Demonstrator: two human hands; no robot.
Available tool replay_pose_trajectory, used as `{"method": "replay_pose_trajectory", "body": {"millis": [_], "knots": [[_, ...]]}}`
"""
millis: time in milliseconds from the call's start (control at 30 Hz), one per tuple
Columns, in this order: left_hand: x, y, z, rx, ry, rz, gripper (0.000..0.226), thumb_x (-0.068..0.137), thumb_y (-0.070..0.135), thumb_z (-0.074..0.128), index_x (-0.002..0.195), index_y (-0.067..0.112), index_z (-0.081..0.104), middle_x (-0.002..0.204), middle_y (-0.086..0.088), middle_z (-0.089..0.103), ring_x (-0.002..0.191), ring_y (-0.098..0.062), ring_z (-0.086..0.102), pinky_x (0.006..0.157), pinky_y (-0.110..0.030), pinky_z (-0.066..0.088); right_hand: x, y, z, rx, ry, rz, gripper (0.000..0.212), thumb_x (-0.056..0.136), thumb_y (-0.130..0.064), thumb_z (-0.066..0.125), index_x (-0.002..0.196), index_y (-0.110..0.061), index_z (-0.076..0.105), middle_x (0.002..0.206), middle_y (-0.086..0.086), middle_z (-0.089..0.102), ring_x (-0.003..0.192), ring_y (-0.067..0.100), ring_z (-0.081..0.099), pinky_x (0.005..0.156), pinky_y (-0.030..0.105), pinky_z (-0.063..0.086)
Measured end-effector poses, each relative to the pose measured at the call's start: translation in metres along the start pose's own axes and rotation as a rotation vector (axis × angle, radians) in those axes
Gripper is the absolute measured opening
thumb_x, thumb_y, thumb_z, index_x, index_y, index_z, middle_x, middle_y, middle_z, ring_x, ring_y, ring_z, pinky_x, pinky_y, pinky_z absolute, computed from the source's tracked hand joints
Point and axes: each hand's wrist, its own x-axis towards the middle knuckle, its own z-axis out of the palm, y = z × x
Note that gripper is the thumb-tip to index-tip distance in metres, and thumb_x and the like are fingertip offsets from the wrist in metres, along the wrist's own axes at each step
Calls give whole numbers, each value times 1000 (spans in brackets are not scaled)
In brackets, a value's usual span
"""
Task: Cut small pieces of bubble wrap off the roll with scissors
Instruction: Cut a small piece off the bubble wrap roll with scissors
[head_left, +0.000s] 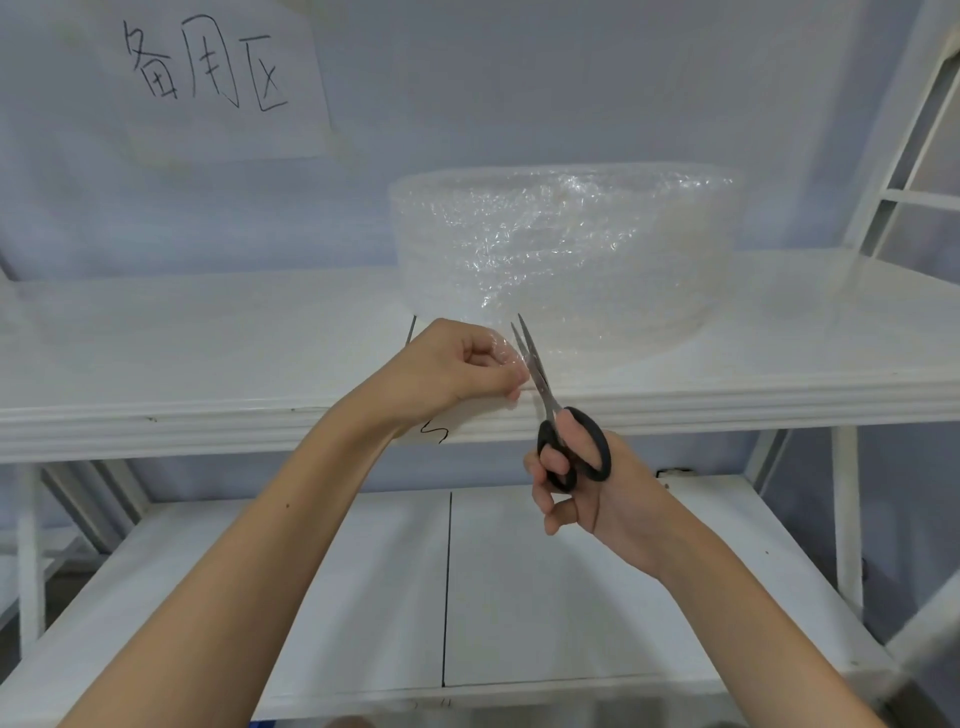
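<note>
Scissors (540, 384) in the right hand (587, 488) point away toward the roll (566, 249), blades slightly parted, just right of the left hand (457, 369) pinching the wrap (501, 351)

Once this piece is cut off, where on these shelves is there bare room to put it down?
On the upper shelf, the stretch left of the left hand is bare to the far edge. A bare strip also lies right of the bubble wrap roll. The lower shelf shows bare between the forearms. It is crowded where the scissors in the right hand meet the roll.
</note>
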Motion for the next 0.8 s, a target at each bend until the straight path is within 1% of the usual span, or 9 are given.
{"method": "replay_pose_trajectory", "body": {"millis": [67, 167, 267, 367, 467, 567, 700, 800], "knots": [[0, 0, 0, -9, -10, 3, 6, 88, 11, 71, 82, 10, 73, 83, -20, 74, 79, -15, 70, 90, -31, 54, 2, -1, 1, 0, -6, -3, 41, 82, -46, 55, 56, -15, 48, 68, 6, 50, 54, 20, 49, 48, 30, 51], [-1, 1, 0, -42, -9, 2, 6, 90, 10, 70, 85, 7, 72, 79, -12, 72, 78, -14, 69, 86, -26, 55, 4, -2, 3, -7, -3, -13, 40, 82, -45, 55, 56, -15, 48, 69, 6, 50, 54, 20, 49, 48, 30, 50], [0, 0, -1, -33, -21, 3, 7, 90, 8, 69, 87, 1, 71, 77, -10, 72, 75, -11, 69, 84, -21, 55, 5, 0, 2, -12, 8, -20, 40, 82, -45, 56, 55, -15, 48, 69, 6, 51, 53, 19, 50, 48, 30, 50], [1, 0, -1, 10, -33, 1, 11, 89, 8, 69, 89, -3, 70, 74, -7, 72, 73, -9, 67, 85, -21, 52, 5, -1, 2, -16, 17, -31, 41, 80, -46, 59, 54, -16, 48, 67, 5, 51, 52, 19, 49, 47, 30, 49], [-1, 2, 0, 47, -46, 7, 11, 89, 10, 69, 85, 1, 71, 74, -5, 72, 72, -8, 64, 83, -20, 50, 5, -6, 3, -20, 1, -38, 43, 76, -52, 60, 54, -17, 49, 67, 5, 51, 52, 20, 49, 48, 31, 50], [-1, 3, 1, 69, -58, 19, 11, 89, 10, 69, 80, 4, 72, 75, -5, 72, 74, -10, 63, 86, -24, 50, 7, -10, 3, -34, 7, -41, 44, 81, -49, 56, 55, -15, 48, 67, 6, 50, 52, 21, 47, 48, 30, 50], [0, 3, 2, 66, -65, 21, 10, 88, 8, 69, 82, 2, 71, 72, -1, 72, 71, -5, 64, 81, -16, 50, 8, -10, 3, -51, 18, -60, 43, 82, -48, 55, 57, -14, 46, 67, 6, 50, 51, 19, 48, 47, 29, 49], [0, 3, 1, 62, -82, 32, 11, 89, 9, 69, 79, 4, 70, 74, -2, 72, 72, -7, 64, 82, -18, 50, 8, -10, 3, -60, 21, -72, 47, 81, -52, 60, 58, -14, 46, 67, 5, 51, 51, 18, 49, 46, 29, 49]]}}
